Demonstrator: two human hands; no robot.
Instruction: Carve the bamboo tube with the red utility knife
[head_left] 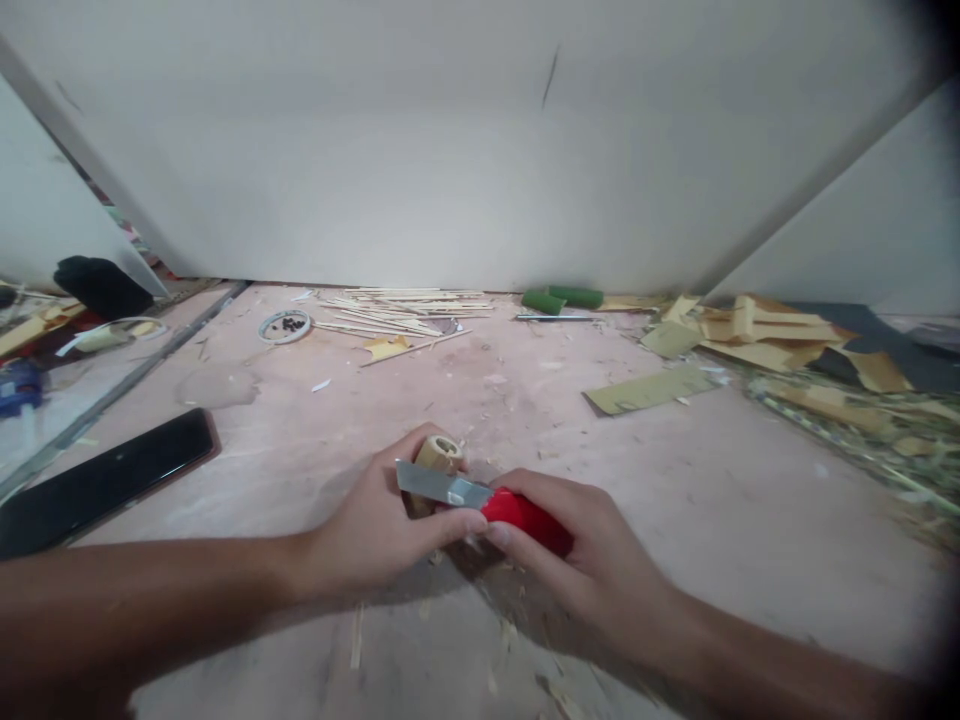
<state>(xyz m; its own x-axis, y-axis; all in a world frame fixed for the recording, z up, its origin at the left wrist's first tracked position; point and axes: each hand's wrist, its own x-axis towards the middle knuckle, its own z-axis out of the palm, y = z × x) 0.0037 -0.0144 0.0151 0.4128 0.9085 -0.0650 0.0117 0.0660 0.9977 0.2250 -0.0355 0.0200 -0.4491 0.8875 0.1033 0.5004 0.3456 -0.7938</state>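
A white panel (420, 150) fills the top of the frame, with a dark mark (551, 76) right of centre. Below it, left of centre, a round white rim (283, 341) encloses dark bits (291, 325) beside a pile of thin pale sticks (405, 310). Two green cylinders (544, 301) lie near the panel's foot, just beyond a slim rod (555, 318). Curled tan sheets (772, 350) heap at the right edge, a flat tan strip (652, 391) to their lower left. At lower left, a black phone (112, 480) rests on the tabletop (495, 400).
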